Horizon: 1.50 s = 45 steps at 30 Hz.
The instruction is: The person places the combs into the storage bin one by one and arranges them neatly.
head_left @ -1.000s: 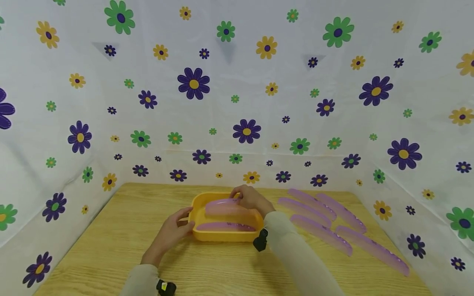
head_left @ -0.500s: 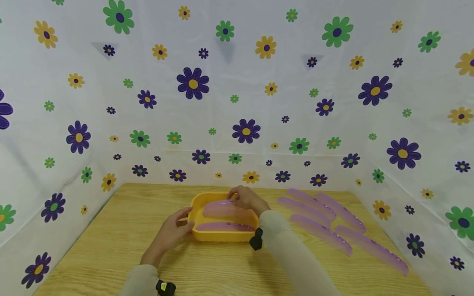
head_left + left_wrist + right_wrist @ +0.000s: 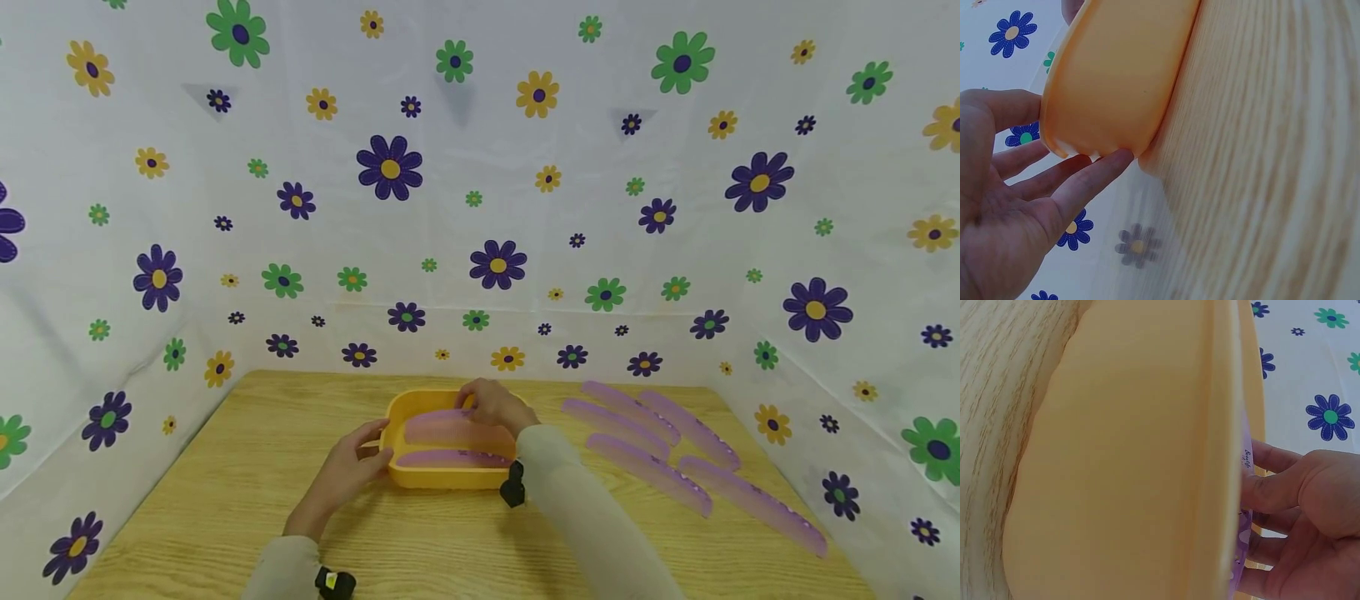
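Your right hand pinches a purple comb over the yellow tray; its long axis runs left-right, parallel to a second comb inside; your left hand, fingers straight, touches the tray's left wall on the table.

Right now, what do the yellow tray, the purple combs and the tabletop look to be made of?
Yellow tray: likely moulded plastic, smooth matte walls, rounded corners.
Purple combs: probably translucent plastic; the table shows faintly through them.
Tabletop: wood or wood-look laminate, pale grain lines; which one is unclear.
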Available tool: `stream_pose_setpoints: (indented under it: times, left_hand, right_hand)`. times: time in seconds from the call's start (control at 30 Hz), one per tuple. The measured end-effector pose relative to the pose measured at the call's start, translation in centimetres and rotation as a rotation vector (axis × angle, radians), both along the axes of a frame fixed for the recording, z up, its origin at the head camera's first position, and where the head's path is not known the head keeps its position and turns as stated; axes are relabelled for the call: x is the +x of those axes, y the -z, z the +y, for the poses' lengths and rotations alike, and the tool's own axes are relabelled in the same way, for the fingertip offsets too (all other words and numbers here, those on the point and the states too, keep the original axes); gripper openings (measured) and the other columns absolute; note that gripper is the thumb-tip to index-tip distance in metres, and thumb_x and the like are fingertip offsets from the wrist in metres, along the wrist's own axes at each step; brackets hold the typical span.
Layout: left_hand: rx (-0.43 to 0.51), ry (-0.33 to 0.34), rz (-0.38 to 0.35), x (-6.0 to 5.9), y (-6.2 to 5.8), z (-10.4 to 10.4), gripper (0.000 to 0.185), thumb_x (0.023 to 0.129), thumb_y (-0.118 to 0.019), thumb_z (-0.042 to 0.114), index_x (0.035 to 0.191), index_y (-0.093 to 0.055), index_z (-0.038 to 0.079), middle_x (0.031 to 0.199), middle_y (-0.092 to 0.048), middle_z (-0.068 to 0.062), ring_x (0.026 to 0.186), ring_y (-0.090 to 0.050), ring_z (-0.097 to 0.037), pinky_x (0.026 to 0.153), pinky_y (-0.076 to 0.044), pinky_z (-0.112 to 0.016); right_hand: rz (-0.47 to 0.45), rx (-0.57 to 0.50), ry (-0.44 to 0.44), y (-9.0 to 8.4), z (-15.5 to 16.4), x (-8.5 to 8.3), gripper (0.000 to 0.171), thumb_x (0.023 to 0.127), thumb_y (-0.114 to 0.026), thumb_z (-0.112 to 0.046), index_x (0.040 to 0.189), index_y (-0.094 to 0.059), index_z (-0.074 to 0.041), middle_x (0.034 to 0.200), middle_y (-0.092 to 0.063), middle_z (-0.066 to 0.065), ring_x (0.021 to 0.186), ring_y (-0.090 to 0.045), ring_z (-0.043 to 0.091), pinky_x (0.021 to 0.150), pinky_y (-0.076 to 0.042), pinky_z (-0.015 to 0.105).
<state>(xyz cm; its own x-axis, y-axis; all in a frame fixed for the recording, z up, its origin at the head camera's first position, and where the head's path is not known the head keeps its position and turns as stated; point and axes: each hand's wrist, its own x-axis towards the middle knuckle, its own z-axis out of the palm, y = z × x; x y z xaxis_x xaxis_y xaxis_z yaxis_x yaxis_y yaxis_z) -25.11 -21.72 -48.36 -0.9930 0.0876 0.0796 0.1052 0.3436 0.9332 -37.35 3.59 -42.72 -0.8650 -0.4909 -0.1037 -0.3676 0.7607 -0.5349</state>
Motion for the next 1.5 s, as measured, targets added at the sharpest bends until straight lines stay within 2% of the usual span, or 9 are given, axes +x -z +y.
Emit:
stream_pose_setpoints:
  times: [0.2, 0.33, 0.6, 0.97, 1.07, 1.23, 1.5]
  left_hand:
    - [0.004, -0.003, -0.005, 0.00, -0.03, 0.02, 0.056, 0.103, -0.062, 0.009, 0.154, -0.043, 0.001, 0.150, -0.050, -0.028, 0.126, -0.063, -0.041, 0.089, -0.064, -0.034]
    - [0.006, -0.002, -0.006, 0.04, -0.07, -0.01, 0.056, 0.103, -0.062, 0.009, 0.154, -0.043, 0.001, 0.150, -0.050, -0.028, 0.127, -0.062, -0.042, 0.090, -0.064, -0.035]
    - [-0.002, -0.010, -0.011, 0.11, -0.14, 0.03, 0.055, 0.103, -0.062, 0.009, 0.154, -0.043, 0.002, 0.150, -0.051, -0.028, 0.127, -0.062, -0.042, 0.090, -0.064, -0.036]
    - [-0.004, -0.013, -0.018, 0.07, -0.19, 0.04, 0.055, 0.103, -0.062, 0.009, 0.154, -0.043, 0.002, 0.151, -0.050, -0.027, 0.128, -0.061, -0.042, 0.091, -0.064, -0.036]
    - [-0.008, -0.012, -0.018, 0.04, -0.20, 0.02, 0.055, 0.103, -0.061, 0.009, 0.154, -0.043, 0.002, 0.151, -0.050, -0.027, 0.128, -0.061, -0.041, 0.091, -0.064, -0.036]
    - [-0.014, -0.011, -0.014, -0.02, -0.18, 0.02, 0.055, 0.103, -0.061, 0.009, 0.154, -0.043, 0.002, 0.151, -0.050, -0.028, 0.128, -0.061, -0.042, 0.091, -0.064, -0.035]
    - [-0.008, -0.010, -0.005, -0.15, 0.03, 0.02, 0.055, 0.103, -0.062, 0.008, 0.154, -0.043, 0.001, 0.149, -0.051, -0.028, 0.128, -0.061, -0.042, 0.090, -0.064, -0.034]
  right_hand:
    - [-0.008, -0.003, 0.032, 0.25, -0.34, 0.04, 0.020, 0.095, -0.070, 0.000, 0.109, -0.075, -0.012, 0.115, -0.067, 0.009, 0.099, -0.057, 0.025, 0.099, -0.058, 0.041]
    - [-0.004, 0.004, 0.026, 0.25, -0.45, 0.01, 0.020, 0.093, -0.071, 0.001, 0.109, -0.075, -0.012, 0.113, -0.067, 0.009, 0.096, -0.057, 0.024, 0.096, -0.058, 0.040]
    - [-0.016, 0.008, 0.002, 0.36, -0.52, -0.03, 0.019, 0.095, -0.069, 0.001, 0.109, -0.076, -0.010, 0.118, -0.066, 0.010, 0.098, -0.059, 0.025, 0.101, -0.057, 0.043]
    - [-0.051, -0.050, 0.031, 0.64, -0.33, 0.19, 0.025, 0.094, -0.067, 0.005, 0.112, -0.077, -0.010, 0.122, -0.066, 0.011, 0.103, -0.060, 0.026, 0.106, -0.056, 0.045]
    - [-0.086, -0.068, 0.042, 0.69, -0.12, 0.27, 0.030, 0.095, -0.065, 0.006, 0.115, -0.077, -0.012, 0.125, -0.066, 0.011, 0.107, -0.061, 0.027, 0.109, -0.054, 0.047]
    - [-0.196, -0.124, 0.102, 0.86, 0.27, 0.44, 0.039, 0.095, -0.061, 0.009, 0.118, -0.076, -0.020, 0.123, -0.065, 0.010, 0.114, -0.057, 0.030, 0.115, -0.047, 0.053]
    - [-0.191, -0.109, 0.072, 0.96, 0.37, 0.41, 0.037, 0.098, -0.061, 0.005, 0.121, -0.075, -0.019, 0.118, -0.066, 0.009, 0.113, -0.058, 0.030, 0.117, -0.046, 0.053]
